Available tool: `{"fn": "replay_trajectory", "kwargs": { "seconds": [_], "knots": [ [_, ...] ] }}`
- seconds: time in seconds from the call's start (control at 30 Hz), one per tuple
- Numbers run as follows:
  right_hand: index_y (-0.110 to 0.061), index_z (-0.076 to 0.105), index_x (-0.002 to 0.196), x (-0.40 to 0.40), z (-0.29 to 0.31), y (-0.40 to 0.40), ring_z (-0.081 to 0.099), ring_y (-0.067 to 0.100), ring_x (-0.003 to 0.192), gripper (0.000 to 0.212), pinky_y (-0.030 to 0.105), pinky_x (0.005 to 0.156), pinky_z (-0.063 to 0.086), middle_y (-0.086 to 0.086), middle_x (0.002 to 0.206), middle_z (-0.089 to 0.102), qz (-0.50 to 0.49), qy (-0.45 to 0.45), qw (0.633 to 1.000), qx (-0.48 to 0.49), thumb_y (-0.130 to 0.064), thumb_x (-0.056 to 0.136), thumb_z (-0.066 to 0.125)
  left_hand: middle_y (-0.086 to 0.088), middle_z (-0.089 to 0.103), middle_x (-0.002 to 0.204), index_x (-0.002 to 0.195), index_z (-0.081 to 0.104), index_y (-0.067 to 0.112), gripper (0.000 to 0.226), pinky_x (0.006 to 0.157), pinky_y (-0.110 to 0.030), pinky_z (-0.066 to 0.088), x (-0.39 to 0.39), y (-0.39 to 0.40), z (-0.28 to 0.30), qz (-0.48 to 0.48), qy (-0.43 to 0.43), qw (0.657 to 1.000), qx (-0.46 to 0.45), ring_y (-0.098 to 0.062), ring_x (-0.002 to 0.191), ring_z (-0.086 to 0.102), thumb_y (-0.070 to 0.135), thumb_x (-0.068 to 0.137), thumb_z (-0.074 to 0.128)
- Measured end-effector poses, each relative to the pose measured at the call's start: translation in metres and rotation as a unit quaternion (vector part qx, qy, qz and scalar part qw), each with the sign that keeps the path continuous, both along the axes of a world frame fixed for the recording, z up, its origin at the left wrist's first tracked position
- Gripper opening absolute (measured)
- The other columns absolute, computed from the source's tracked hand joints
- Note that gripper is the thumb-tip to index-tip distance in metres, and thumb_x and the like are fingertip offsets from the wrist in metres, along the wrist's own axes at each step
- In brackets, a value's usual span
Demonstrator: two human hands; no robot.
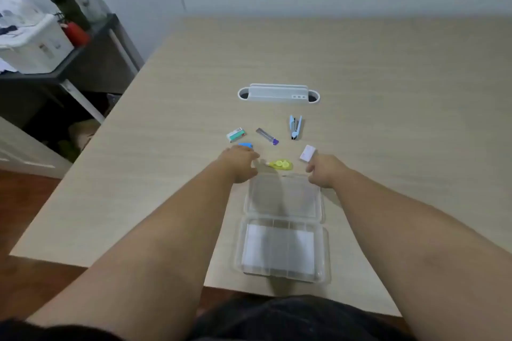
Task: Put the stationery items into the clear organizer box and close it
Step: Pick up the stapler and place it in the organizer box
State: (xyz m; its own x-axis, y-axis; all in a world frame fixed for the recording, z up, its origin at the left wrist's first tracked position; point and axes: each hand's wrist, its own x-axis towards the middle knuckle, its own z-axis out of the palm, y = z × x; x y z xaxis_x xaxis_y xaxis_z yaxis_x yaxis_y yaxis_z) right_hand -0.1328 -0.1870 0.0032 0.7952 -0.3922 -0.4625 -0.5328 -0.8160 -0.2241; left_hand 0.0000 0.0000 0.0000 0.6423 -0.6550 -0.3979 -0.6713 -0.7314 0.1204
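The clear organizer box (282, 249) lies open at the table's near edge, its lid (282, 196) folded back flat toward the far side. Beyond the lid lie a yellow correction tape (281, 165), a white eraser (307, 153), a blue stapler (295, 127), a grey lead tube with a purple cap (267, 136), a green-and-white small box (236, 134) and a blue item (246, 145), partly hidden by my left hand. My left hand (239, 163) rests at the lid's far left corner. My right hand (324, 170) rests at its far right corner, fingers curled. Whether either hand grips the lid is unclear.
A white cable-slot fitting (278, 93) is set into the table (388, 91) behind the items. Left of the table stands a dark shelf (83, 63) with a white bin (30, 44), bottles and a red object. The table's left edge runs diagonally.
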Motion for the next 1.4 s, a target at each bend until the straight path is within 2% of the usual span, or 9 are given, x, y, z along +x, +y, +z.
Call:
{"fn": "replay_trajectory", "kwargs": {
  "seconds": [0.13, 0.27, 0.5, 0.73, 0.93, 1.1, 1.23, 1.3, 1.4],
  "knots": [
    [-0.008, 0.066, 0.115, -0.012, -0.018, -0.003, 0.062, 0.029, 0.112, 0.033, 0.033, 0.093, 0.052, 0.011, 0.120, 0.068, -0.039, 0.024, 0.999, -0.008, -0.010, 0.085, 0.052, -0.002, 0.052, 0.137, 0.135, 0.050, 0.037, 0.047, 0.099, -0.038, 0.044, -0.007, 0.008, -0.016, 0.023, 0.051, 0.998, 0.024, -0.025, 0.123, 0.047, 0.032, 0.089, 0.054],
    [-0.006, 0.069, 0.107, -0.012, -0.034, -0.004, 0.064, 0.030, 0.106, 0.030, 0.028, 0.083, 0.050, 0.014, 0.113, 0.070, -0.064, 0.014, 0.998, -0.009, -0.009, 0.086, 0.048, -0.002, 0.052, 0.135, 0.135, 0.051, 0.033, 0.045, 0.100, -0.037, 0.044, -0.011, 0.014, -0.030, 0.021, 0.050, 0.998, 0.036, -0.024, 0.120, 0.048, 0.028, 0.090, 0.054],
    [-0.008, 0.067, 0.114, 0.000, -0.040, -0.009, 0.061, 0.030, 0.113, 0.030, 0.031, 0.096, 0.050, 0.011, 0.120, 0.067, -0.113, -0.016, 0.993, 0.009, -0.010, 0.090, 0.049, 0.002, 0.045, 0.145, 0.138, 0.047, 0.033, 0.046, 0.101, -0.038, 0.043, -0.005, 0.014, -0.038, 0.017, 0.012, 0.999, 0.024, -0.025, 0.126, 0.042, 0.021, 0.093, 0.045],
    [-0.008, 0.069, 0.109, 0.014, -0.042, -0.022, 0.061, 0.032, 0.110, 0.027, 0.032, 0.087, 0.048, 0.015, 0.115, 0.067, -0.174, -0.045, 0.980, 0.091, -0.005, 0.085, 0.057, -0.001, 0.047, 0.142, 0.139, 0.045, 0.032, 0.046, 0.097, -0.040, 0.043, 0.008, 0.008, -0.040, 0.020, -0.001, 1.000, 0.023, -0.027, 0.124, 0.043, 0.020, 0.095, 0.041],
    [-0.011, 0.073, 0.101, 0.018, -0.041, -0.026, 0.066, 0.029, 0.100, 0.026, 0.030, 0.088, 0.052, 0.010, 0.109, 0.072, -0.163, -0.044, 0.982, 0.085, -0.001, 0.085, 0.056, -0.003, 0.053, 0.135, 0.137, 0.048, 0.030, 0.043, 0.095, -0.041, 0.045, 0.014, 0.007, -0.041, 0.022, -0.004, 1.000, -0.004, -0.027, 0.119, 0.046, 0.024, 0.095, 0.042],
    [-0.015, 0.077, 0.090, 0.016, -0.040, -0.035, 0.054, 0.012, 0.079, 0.018, 0.020, 0.061, 0.040, -0.011, 0.072, 0.060, -0.192, -0.098, 0.971, 0.106, -0.009, 0.076, 0.067, -0.003, 0.059, 0.121, 0.123, 0.063, 0.027, 0.035, 0.094, -0.038, 0.047, 0.016, 0.003, -0.037, 0.075, -0.009, 0.987, -0.143, -0.025, 0.114, 0.047, 0.027, 0.090, 0.052],
    [-0.013, 0.076, 0.090, 0.026, -0.037, -0.041, 0.056, 0.014, 0.066, 0.018, 0.016, 0.050, 0.036, 0.004, 0.085, 0.070, -0.264, -0.158, 0.940, 0.151, -0.009, 0.076, 0.065, -0.002, 0.060, 0.117, 0.115, 0.066, 0.024, 0.028, 0.091, -0.038, 0.050, 0.028, -0.023, -0.029, 0.089, 0.008, 0.977, -0.195, -0.023, 0.113, 0.053, 0.025, 0.089, 0.055],
    [-0.013, 0.074, 0.095, 0.037, -0.035, -0.046, 0.054, 0.009, 0.054, 0.021, 0.018, 0.044, 0.036, 0.006, 0.085, 0.066, -0.289, -0.165, 0.929, 0.164, -0.008, 0.078, 0.062, -0.001, 0.058, 0.120, 0.116, 0.065, 0.026, 0.030, 0.091, -0.038, 0.050, 0.036, -0.040, -0.025, 0.088, 0.031, 0.975, -0.201, -0.021, 0.113, 0.054, 0.026, 0.088, 0.056],
    [-0.011, 0.071, 0.101, 0.055, -0.033, -0.054, 0.055, 0.011, 0.054, 0.024, 0.015, 0.042, 0.041, 0.005, 0.088, 0.061, -0.301, -0.170, 0.921, 0.182, -0.004, 0.083, 0.058, -0.003, 0.056, 0.122, 0.120, 0.064, 0.023, 0.031, 0.088, -0.032, 0.045, 0.048, -0.064, -0.023, 0.083, 0.061, 0.975, -0.198, -0.022, 0.114, 0.053, 0.026, 0.090, 0.056]
  ]
}}
